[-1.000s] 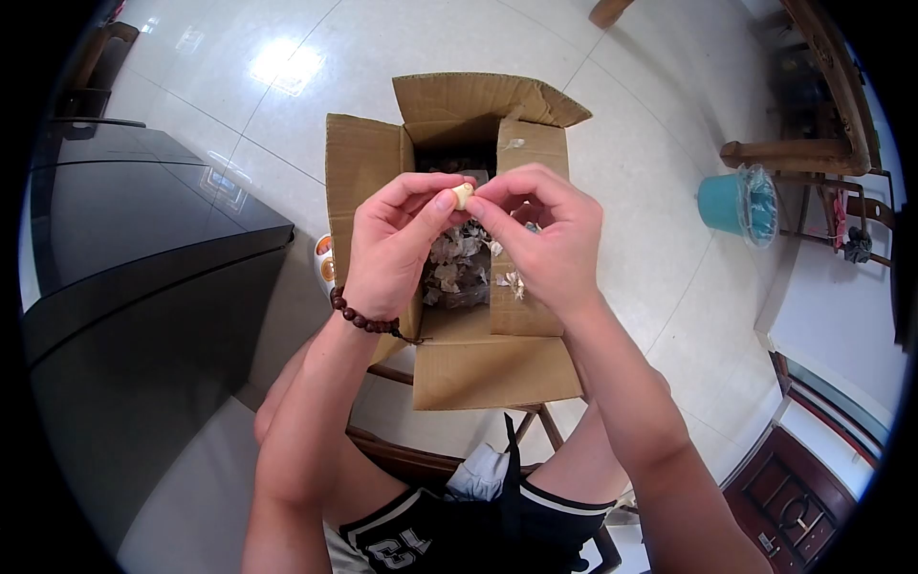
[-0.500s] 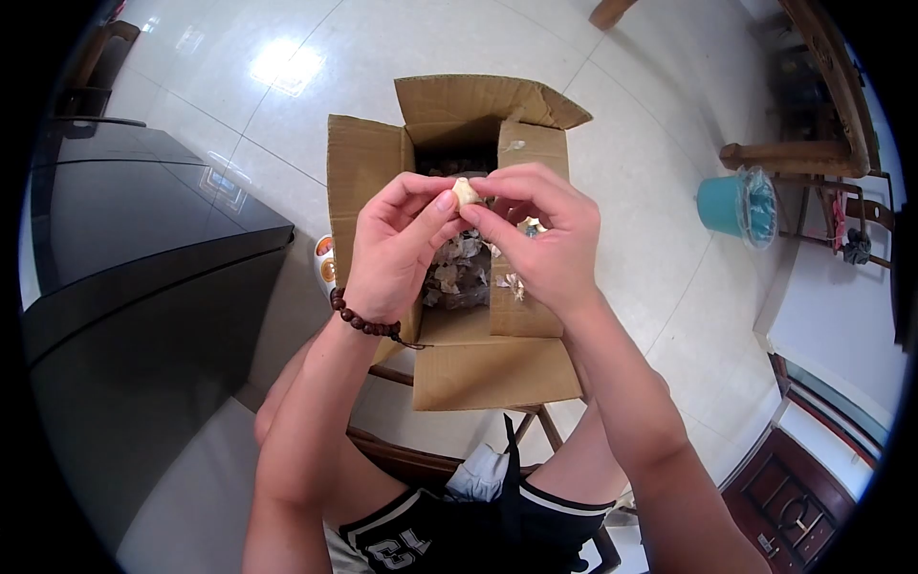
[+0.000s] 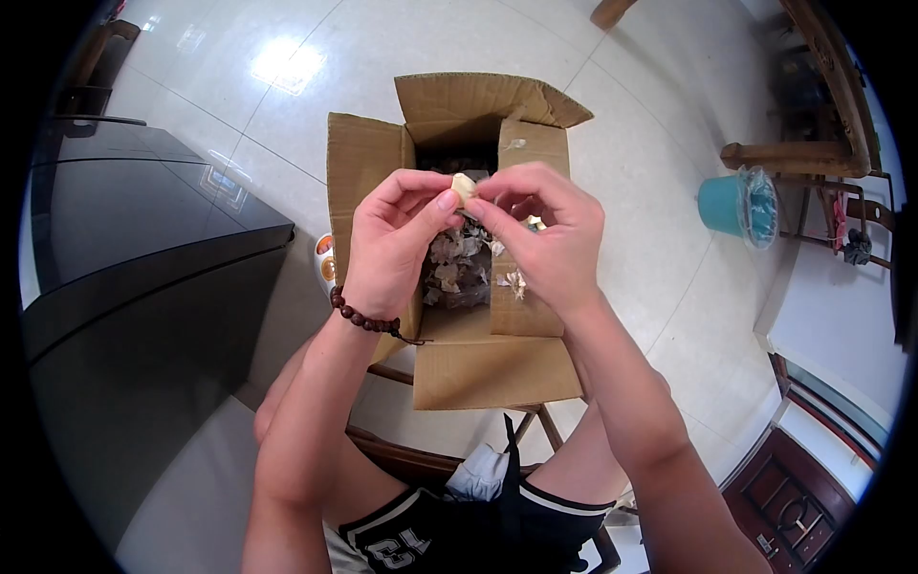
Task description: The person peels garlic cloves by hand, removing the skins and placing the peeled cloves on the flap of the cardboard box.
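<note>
A small pale garlic clove (image 3: 464, 188) is pinched between both hands, above the open cardboard box (image 3: 497, 376). My left hand (image 3: 387, 239) grips its left side with thumb and forefinger. My right hand (image 3: 555, 239) is closed at its right side, with the thumb pressed on it and the other fingers curled. Inside the box lie loose papery skins (image 3: 457, 256), partly hidden by the hands. More flakes of skin (image 3: 514, 283) cling to the right flap, and something pale behind my right hand is mostly covered.
A dark glossy cabinet (image 3: 163, 249) stands at the left. To the right, a teal bin (image 3: 722, 205) with a plastic liner sits on the tiled floor (image 3: 650, 239), near wooden furniture (image 3: 798, 157). The box rests just in front of my knees, with wooden bars beneath it.
The clove has turned in my fingers and shows more of its pale side. My right fingertips have shifted slightly away from the left ones; the box has stayed put.
</note>
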A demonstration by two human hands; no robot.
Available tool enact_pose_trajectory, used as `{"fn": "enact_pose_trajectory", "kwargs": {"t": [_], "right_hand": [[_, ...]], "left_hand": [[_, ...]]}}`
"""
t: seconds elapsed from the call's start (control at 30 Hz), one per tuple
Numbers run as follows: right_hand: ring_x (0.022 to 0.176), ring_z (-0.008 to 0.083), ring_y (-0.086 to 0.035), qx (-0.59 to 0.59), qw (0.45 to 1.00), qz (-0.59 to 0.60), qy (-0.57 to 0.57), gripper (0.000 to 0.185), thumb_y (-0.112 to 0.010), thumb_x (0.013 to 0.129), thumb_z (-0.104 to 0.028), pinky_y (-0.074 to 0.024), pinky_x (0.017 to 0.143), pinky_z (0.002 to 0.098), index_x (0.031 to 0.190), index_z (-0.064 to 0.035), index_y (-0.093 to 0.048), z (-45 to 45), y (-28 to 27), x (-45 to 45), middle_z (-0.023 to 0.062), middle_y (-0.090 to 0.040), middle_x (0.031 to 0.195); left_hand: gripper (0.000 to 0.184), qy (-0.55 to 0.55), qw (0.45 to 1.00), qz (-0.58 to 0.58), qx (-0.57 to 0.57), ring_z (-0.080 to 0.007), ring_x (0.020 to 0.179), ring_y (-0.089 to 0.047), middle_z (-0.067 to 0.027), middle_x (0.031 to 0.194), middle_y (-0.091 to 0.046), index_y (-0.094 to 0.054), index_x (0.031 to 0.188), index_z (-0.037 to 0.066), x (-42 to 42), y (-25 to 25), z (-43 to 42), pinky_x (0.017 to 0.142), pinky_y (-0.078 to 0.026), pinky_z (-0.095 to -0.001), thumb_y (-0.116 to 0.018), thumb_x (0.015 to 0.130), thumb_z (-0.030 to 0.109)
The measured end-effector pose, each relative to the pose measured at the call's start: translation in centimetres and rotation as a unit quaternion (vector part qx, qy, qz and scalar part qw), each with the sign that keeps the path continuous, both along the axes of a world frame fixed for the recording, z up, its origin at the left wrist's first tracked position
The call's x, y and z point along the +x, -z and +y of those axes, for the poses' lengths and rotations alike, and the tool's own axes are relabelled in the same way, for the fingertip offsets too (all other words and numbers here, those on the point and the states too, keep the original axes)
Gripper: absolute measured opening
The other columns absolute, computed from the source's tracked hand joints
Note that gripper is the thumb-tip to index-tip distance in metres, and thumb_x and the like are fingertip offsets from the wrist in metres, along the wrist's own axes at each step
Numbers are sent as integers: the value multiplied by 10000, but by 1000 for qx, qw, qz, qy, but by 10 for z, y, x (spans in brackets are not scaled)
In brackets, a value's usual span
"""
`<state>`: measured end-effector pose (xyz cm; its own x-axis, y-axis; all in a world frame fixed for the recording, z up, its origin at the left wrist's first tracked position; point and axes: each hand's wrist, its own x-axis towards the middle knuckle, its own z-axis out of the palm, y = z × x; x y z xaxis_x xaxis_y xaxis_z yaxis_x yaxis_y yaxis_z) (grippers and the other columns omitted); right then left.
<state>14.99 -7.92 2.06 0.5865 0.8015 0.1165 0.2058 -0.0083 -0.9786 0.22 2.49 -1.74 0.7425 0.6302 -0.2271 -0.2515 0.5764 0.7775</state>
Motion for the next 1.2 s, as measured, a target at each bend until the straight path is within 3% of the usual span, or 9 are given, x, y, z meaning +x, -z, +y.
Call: {"fn": "enact_pose_trajectory", "kwargs": {"t": [0.07,0.17,0.23,0.3,0.63,1.2], "right_hand": [[793,108,-688,-21,999,35,3,124,-821,837,2,-546,670,233,952,-13,-777,0,-1,1,71,-740,974],[818,113,-698,7,1000,-14,-17,155,-825,836,-3,-549,671,234,984,-11,-782,-1,5,4,82,-743,1003],[712,80,-654,32,999,-15,6,133,-844,821,-52,-511,584,226,946,-44,-801,0,9,1,42,-746,976],[711,81,-657,31,999,-22,9,125,-842,824,-48,-513,585,225,942,-44,-803,-1,10,0,47,-745,970],[725,83,-678,46,998,35,19,67,-815,847,-13,-540,603,226,908,-23,-788,1,15,-4,48,-732,916],[790,91,-690,35,993,104,-39,89,-780,872,9,-562,695,240,936,-1,-720,1,16,1,38,-710,915]], "left_hand": [[216,-6,1000,-6,-7,-157,1067,-687,-116,1168,-714,-647,1215,-10,3,-6,-2,934,-574,-307,-659,1007,44],[293,-14,1000,-7,-12,-158,1070,-688,-114,1186,-712,-629,1294,-12,6,-14,-5,945,-574,-314,-657,1009,47],[331,-17,1000,-2,-8,-160,1077,-687,-112,1194,-711,-617,1333,-10,6,-16,-5,951,-576,-318,-655,1010,48],[364,8,998,19,51,-161,1109,-675,-104,1212,-704,-598,1373,0,6,-15,-2,956,-583,-322,-647,1016,51],[260,3,997,21,69,-193,1120,-674,-116,1233,-657,-621,1266,-20,3,-12,-1,978,-603,-361,-643,1013,34],[254,4,998,40,58,-152,1096,-665,-98,1200,-682,-643,1251,-2,3,-11,-2,897,-625,-317,-664,1005,57]]}}
